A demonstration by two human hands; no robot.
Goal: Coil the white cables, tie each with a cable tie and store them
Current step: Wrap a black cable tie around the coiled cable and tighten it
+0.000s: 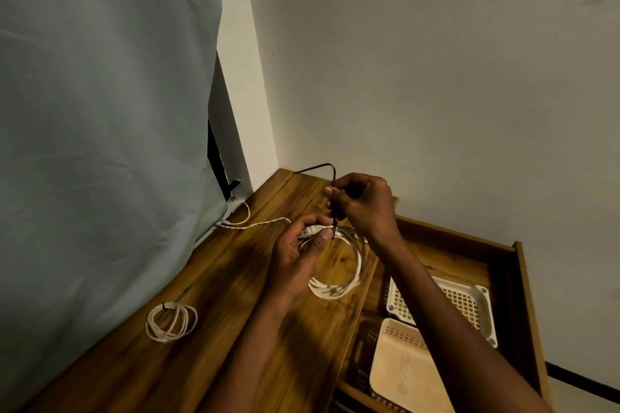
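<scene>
Pinching the coiled white cable (339, 265), left fingers (323, 238) clamp it; right fingers (335, 193) seemingly grip the black tie (330, 174).

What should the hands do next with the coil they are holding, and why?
Probably pull the black cable tie snug. The right hand holds it looped at the top of the white coil, which the left hand pinches together above the wooden desk. The tie looks loose, unlike the tied coil lying nearby.
</scene>
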